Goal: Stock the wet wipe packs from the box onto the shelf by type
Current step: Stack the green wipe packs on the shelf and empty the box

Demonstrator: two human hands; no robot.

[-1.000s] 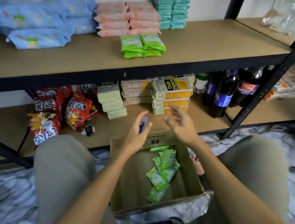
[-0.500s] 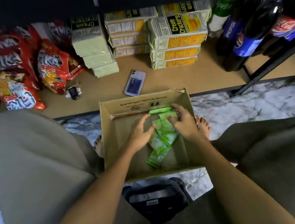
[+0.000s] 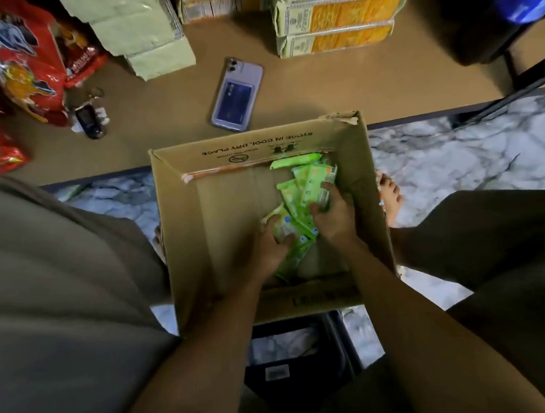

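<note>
— Where are the green wipe packs (image 3: pixel 301 192)?
— Heaped in the cardboard box (image 3: pixel 178 231), far corner.
— And the hands?
— Left hand (image 3: pixel 269 250) curls around one pack — right hand (image 3: pixel 335 216) grips another.

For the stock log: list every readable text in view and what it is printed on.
"STORE IN COOL, DRY PLACE": upside down on the cardboard box far flap.
Cracker cartons: print blurred.
Red snack bags: logo cut off, unreadable.
Green wipe packs: too small.
Phone card: unreadable.
</note>
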